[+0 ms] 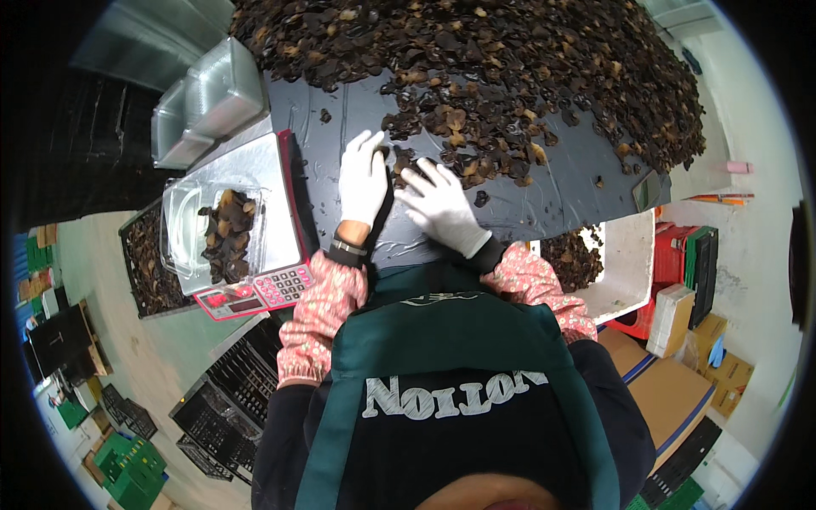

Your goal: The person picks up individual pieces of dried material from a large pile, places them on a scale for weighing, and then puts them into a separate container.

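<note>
My left hand (362, 182), in a white glove, rests on the dark sheet-covered table (401, 239) with its fingers extended. A dark bit of fungus shows beside its fingertips; I see no firm grip on it. My right hand (443, 207), gloved the same way, has its fingers spread at the near edge of loose brown-black fungus pieces (456, 121), which look like wood ear. To the left, a clear plastic clamshell box (258, 217) sits with its lid raised on a red digital scale (287, 255). Several fungus pieces (228, 233) lie inside it.
A large fungus heap (510, 44) covers the table's far side. Stacked clear boxes (223, 89) stand beyond the scale. A phone-like object (646, 191) lies at the right edge. Below are a white foam box (628, 268), a fungus-filled crate (150, 261) and black crates (223, 395).
</note>
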The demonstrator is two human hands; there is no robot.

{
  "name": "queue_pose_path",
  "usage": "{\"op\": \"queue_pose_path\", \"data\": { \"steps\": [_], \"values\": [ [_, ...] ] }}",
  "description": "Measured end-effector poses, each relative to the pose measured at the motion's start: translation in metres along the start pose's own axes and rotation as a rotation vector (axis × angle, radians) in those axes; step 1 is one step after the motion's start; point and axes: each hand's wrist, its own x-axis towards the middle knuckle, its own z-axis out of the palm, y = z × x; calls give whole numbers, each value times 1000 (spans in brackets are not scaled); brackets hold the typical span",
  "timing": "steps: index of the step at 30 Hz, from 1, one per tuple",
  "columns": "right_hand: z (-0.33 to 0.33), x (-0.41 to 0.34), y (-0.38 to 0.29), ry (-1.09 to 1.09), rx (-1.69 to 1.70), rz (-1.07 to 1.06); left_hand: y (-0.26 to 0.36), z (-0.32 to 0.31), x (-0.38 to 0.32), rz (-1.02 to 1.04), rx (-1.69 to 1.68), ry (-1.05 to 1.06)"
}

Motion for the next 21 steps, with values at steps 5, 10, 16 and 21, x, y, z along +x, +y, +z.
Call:
{"op": "queue_pose_path", "data": {
  "steps": [5,10,16,21],
  "values": [
    [-28,-24,-11,-53,245,24,-19,37,27,40,322,-165],
    [-40,-52,21,164,454,270,-28,30,6,-4,196,-32],
    [-19,-9,54,373,181,295,-25,14,-12,-192,57,53],
    [2,23,49,-41,-80,246,-7,26,-5,-106,513,-224]
  ]
}}
